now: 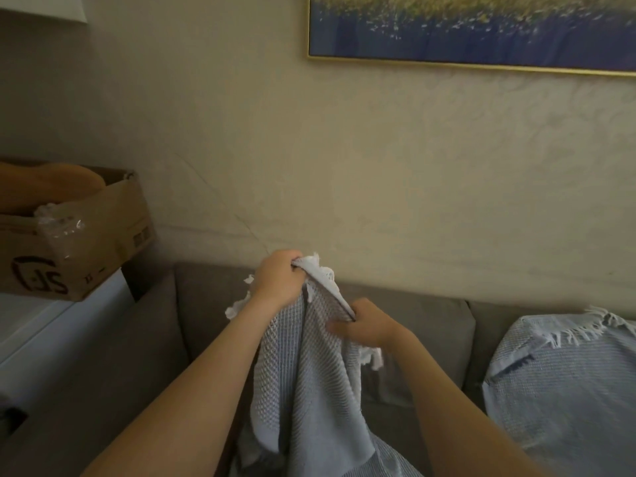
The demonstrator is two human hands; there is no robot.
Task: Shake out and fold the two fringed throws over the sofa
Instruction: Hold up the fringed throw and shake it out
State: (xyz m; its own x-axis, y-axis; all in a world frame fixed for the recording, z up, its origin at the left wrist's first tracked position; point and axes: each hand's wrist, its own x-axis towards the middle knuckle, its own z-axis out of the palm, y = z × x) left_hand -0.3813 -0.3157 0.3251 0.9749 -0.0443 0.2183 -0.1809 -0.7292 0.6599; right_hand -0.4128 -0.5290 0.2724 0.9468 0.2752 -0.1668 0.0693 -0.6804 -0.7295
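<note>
A pale blue waffle-weave throw [309, 390] with white fringe hangs in front of me above the grey sofa [199, 304]. My left hand [280, 278] grips its top edge, held highest. A short way lower and to the right, my right hand [364, 325] pinches the same edge, so the hem runs taut between the two. The rest of the cloth drops down past the bottom of the view. A second pale blue fringed throw [564, 380] lies spread over the sofa at the right, fringe toward the backrest.
An open cardboard box [89, 242] with an orange thing inside sits on a white surface [51, 325] left of the sofa arm. A framed painting [471, 29] hangs on the beige wall above the backrest.
</note>
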